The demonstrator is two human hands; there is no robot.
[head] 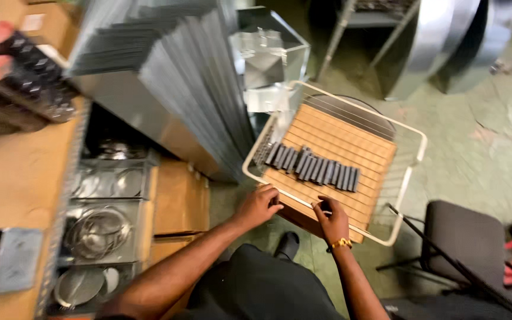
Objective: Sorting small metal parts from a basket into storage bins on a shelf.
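A white wire basket (413,172) sits in front of me, lined with a ribbed sheet of brown cardboard (339,145). A row of several small dark grey metal pieces (314,166) lies across the cardboard. My left hand (259,204) rests on the basket's near rim, fingers curled over the cardboard's edge. Beside it, my right hand (331,220), with a gold watch at the wrist, presses on the cardboard's near edge and pinches what looks like a small dark piece.
A big stack of grey sheet-metal panels (173,95) leans at the left. Below it are cardboard boxes (179,201) and trays of round metal parts (99,231). A dark chair (463,237) stands at the right, and curved metal sheets (440,41) stand behind.
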